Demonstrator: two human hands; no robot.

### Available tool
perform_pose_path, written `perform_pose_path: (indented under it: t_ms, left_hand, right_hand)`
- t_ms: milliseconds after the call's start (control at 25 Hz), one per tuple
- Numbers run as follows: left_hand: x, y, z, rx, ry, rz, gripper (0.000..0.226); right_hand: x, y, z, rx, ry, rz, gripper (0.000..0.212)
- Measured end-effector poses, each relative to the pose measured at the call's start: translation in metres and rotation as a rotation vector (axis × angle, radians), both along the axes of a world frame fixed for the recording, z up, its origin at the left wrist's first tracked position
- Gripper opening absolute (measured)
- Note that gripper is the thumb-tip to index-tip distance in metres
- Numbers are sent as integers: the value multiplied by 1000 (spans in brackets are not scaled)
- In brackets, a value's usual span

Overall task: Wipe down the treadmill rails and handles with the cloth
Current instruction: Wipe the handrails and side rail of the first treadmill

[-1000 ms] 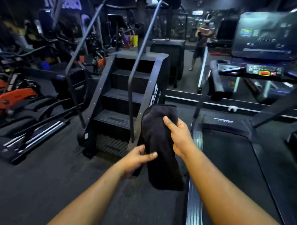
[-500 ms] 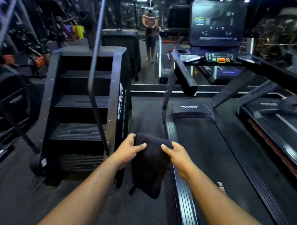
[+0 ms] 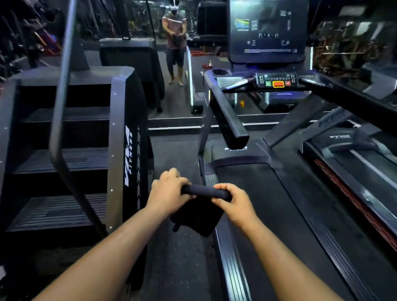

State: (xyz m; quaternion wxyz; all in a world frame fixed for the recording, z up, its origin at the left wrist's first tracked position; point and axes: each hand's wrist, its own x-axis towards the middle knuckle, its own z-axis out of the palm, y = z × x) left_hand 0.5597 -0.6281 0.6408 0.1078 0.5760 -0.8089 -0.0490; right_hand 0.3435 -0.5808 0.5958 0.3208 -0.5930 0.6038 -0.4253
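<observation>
Both hands are holding a black cloth (image 3: 199,214) out in front, over the strip of gym floor (image 3: 178,262) right next to the treadmill (image 3: 280,220). The left hand (image 3: 169,192) is curling its fingers around the cloth's top left end and the right hand (image 3: 233,202) is gripping the top right end, so the upper edge is bunching into a thick roll between them while the rest is hanging down below the knuckles. The two hands are sitting close together, with only that short roll between them. The cloth isn't touching the treadmill; its lower right corner is hanging just over the ribbed left side rail (image 3: 231,271). The left handrail (image 3: 228,115) is sticking out toward the camera further ahead, well apart from the hands, and the console (image 3: 276,80) with its red button is sitting up behind it under the big screen (image 3: 267,29). A stair climber (image 3: 80,146) is standing on the left. A mirror (image 3: 176,100) at the back is showing a person's reflection (image 3: 174,43).
</observation>
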Motion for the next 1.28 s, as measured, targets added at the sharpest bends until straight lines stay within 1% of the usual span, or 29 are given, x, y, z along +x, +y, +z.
perform_pose_path:
  t_ms: [80, 120, 160, 240, 320, 360, 440, 480, 520, 560, 600, 640, 680, 720, 760, 800, 880, 960, 1120, 1280]
  left_hand:
    - [-11, -34, 5, -61, -11, -99, 35]
    - [-16, -52, 9, -42, 48, -169, 32]
    - [-22, -72, 14, 15, 160, -226, 27]
    - [-36, -109, 26, 155, 451, -297, 21]
    - [-53, -144, 39, 173, 673, -377, 21]
    - [-62, -161, 44, 170, 736, -422, 19]
    - [-79, -200, 55, 155, 762, -486, 15]
    - [-86, -222, 59, 130, 717, -501, 14]
    - [-93, -247, 63, 83, 620, -511, 17]
    - [-98, -267, 64, 24, 478, -515, 22]
    - [-103, -287, 62, -15, 335, -519, 26]
    - [-105, -303, 60, -40, 228, -534, 27]
    - [-110, -322, 57, -56, 157, -573, 26]
    - [-111, -333, 53, -73, 127, -619, 25]
    - [-116, -348, 49, -88, 127, -680, 24]
    - [-120, -360, 48, -96, 136, -752, 26]
    - [-135, -382, 48, -90, 132, -933, 32]
    - [-151, -399, 52, -123, 86, -1091, 40]
    - [-183, -424, 52, -224, -25, -1301, 56]
    - [-204, -449, 48, -284, -98, -1503, 59]
  right_hand:
    - [-12, -19, 12, -116, 79, -179, 23]
    - [-18, -29, 18, -191, 134, -254, 19]
    - [-24, -43, 25, -250, 164, -314, 19]
    - [-32, -69, 43, -278, 135, -397, 22]
    - [-38, -96, 63, -315, 96, -495, 22]
    - [-40, -109, 75, -361, 118, -562, 22]
    - [-39, -145, 98, -472, 234, -717, 23]
    - [-39, -164, 109, -491, 340, -786, 27]
    - [-38, -185, 118, -450, 490, -847, 32]
    - [-38, -204, 122, -334, 672, -899, 41]
    - [-36, -220, 121, -168, 846, -943, 50]
    - [-33, -231, 116, -29, 974, -954, 58]
    - [-27, -241, 107, 49, 1043, -937, 60]
    - [-19, -242, 97, 71, 1078, -878, 59]
    - [-14, -245, 87, 86, 1098, -815, 58]
    - [-9, -246, 80, 118, 1112, -750, 62]
    - [-8, -249, 75, 235, 1128, -673, 76]
    - [-17, -256, 84, 317, 1071, -634, 81]
    - [-46, -278, 113, 386, 1031, -556, 74]
    - [-59, -284, 115, 458, 873, -542, 72]
